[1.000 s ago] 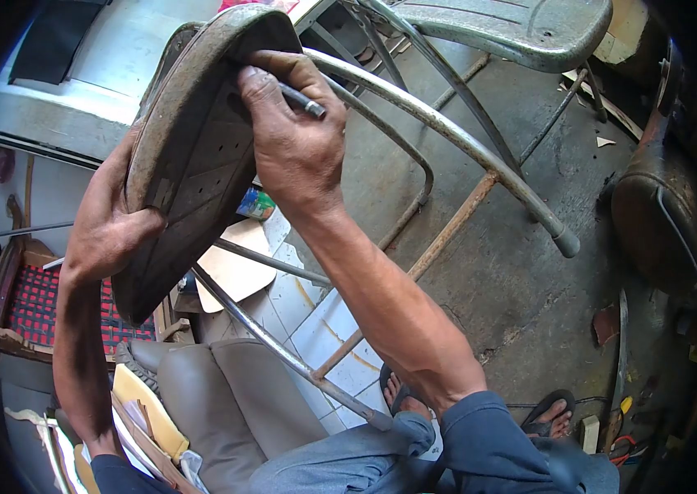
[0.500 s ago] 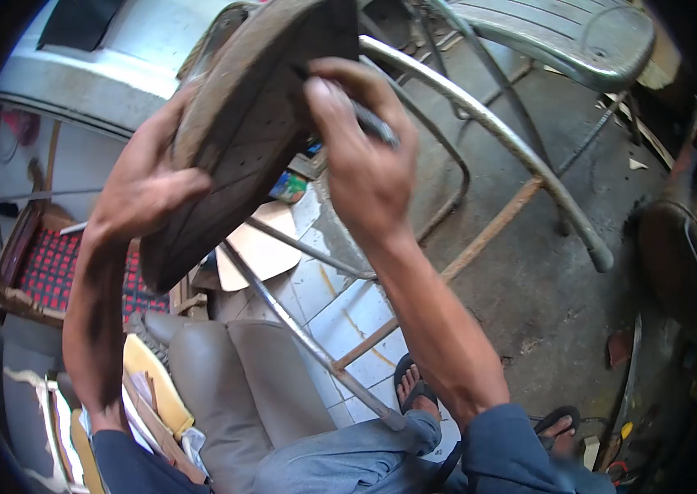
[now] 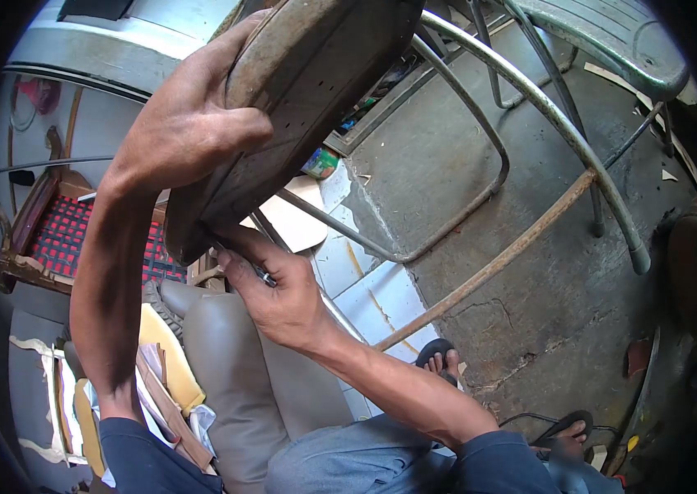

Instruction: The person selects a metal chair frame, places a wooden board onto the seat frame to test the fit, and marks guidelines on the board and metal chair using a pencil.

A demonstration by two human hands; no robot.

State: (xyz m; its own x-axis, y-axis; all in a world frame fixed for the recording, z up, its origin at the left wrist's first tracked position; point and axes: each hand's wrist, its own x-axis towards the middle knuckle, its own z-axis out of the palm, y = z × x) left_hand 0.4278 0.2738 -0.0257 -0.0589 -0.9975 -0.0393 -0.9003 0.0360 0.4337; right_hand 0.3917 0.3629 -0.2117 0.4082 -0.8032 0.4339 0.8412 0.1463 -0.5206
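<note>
Head view: a worn chair seat (image 3: 324, 90) is tilted at eleven o'clock, its underside showing. The left hand (image 3: 188, 136), at ten, grips its rim, thumb across the underside. The right hand (image 3: 274, 292), at eight, pinches a slim dark tool (image 3: 266, 277) by the seat's lower end; whether its tip touches is hidden. Metal tubing (image 3: 563, 126) curves down between one and three. A red-and-black woven seat (image 3: 60, 230) shows at nine, a grey cushion (image 3: 229, 387) at seven.
</note>
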